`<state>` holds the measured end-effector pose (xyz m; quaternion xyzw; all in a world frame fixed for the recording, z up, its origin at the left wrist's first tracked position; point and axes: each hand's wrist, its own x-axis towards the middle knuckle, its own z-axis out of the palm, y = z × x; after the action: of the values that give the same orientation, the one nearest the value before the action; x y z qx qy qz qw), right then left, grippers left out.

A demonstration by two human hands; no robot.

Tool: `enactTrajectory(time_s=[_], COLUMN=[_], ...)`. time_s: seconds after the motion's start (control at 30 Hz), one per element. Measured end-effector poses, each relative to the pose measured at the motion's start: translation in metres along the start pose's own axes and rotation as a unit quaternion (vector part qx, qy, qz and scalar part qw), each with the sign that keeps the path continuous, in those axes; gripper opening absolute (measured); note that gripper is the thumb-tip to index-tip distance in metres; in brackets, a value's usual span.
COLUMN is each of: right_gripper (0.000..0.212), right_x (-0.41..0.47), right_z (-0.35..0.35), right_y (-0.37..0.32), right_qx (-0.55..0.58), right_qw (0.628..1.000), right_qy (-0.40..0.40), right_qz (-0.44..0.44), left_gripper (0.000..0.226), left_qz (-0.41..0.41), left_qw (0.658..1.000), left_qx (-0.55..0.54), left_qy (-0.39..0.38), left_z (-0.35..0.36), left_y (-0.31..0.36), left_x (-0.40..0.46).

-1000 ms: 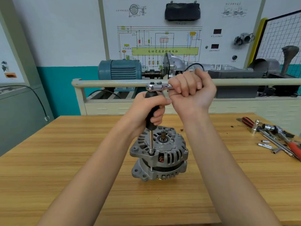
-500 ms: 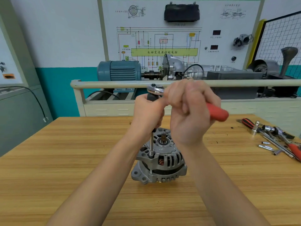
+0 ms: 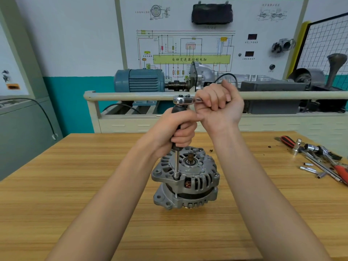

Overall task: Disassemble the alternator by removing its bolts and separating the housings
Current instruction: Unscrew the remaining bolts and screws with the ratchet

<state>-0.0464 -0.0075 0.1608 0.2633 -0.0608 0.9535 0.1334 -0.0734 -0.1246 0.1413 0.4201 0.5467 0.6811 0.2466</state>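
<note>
**Both hands on the ratchet above the alternator**

The alternator [image 3: 185,178] stands upright on the wooden bench [image 3: 75,185], just below the centre of the frame, its shaft end pointing up and copper windings showing through the slots of the upper housing. A slim steel extension bar [image 3: 176,164] rises straight from a bolt at the housing's near-left edge. The left hand [image 3: 177,129] is wrapped round the black grip of the extension, directly above the alternator. The ratchet head [image 3: 183,100] sits on top of that grip, and the right hand [image 3: 219,105], at the centre of the frame, is closed in a fist round the ratchet's handle, which is hidden inside the fingers. At the right edge of the frame, well apart from the alternator, loose tools [image 3: 320,159] lie on the bench: sockets, bars and red-handled pieces. A blue electric motor [image 3: 139,81] sits behind a rail in the upper middle.
</note>
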Motion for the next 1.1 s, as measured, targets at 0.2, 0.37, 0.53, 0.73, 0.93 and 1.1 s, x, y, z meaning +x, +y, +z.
enactTrajectory(time_s=[0.2, 0.37, 0.53, 0.73, 0.93, 1.1], right_gripper=[0.049, 0.037, 0.048, 0.044, 0.046, 0.047], right_x=[-0.029, -0.045, -0.034, -0.004, -0.007, -0.035], right_z=[0.007, 0.008, 0.012, 0.008, 0.010, 0.013], right_y=[0.008, 0.035, 0.022, 0.003, 0.005, 0.028], right_qx=[-0.200, -0.422, -0.317, -0.063, -0.062, -0.299], right_qw=[0.968, 0.836, 0.914, 0.998, 0.998, 0.922], right_qy=[-0.096, -0.211, -0.178, -0.005, 0.008, -0.136], right_qz=[-0.119, -0.280, -0.182, 0.006, -0.032, -0.205], left_gripper=[0.050, 0.042, 0.046, 0.034, 0.047, 0.046], left_qz=[0.038, 0.068, 0.055, 0.040, 0.025, 0.040], left_qw=[0.974, 0.952, 0.978, 0.998, 0.999, 0.973], left_qx=[0.060, 0.085, 0.050, 0.003, 0.002, 0.047], left_qy=[0.213, 0.287, 0.194, 0.039, 0.035, 0.224], left_z=[0.010, 0.012, -0.001, -0.010, -0.006, 0.005], left_y=[-0.006, -0.010, -0.007, -0.001, -0.002, -0.005], left_x=[0.003, 0.007, 0.001, 0.000, 0.001, 0.005])
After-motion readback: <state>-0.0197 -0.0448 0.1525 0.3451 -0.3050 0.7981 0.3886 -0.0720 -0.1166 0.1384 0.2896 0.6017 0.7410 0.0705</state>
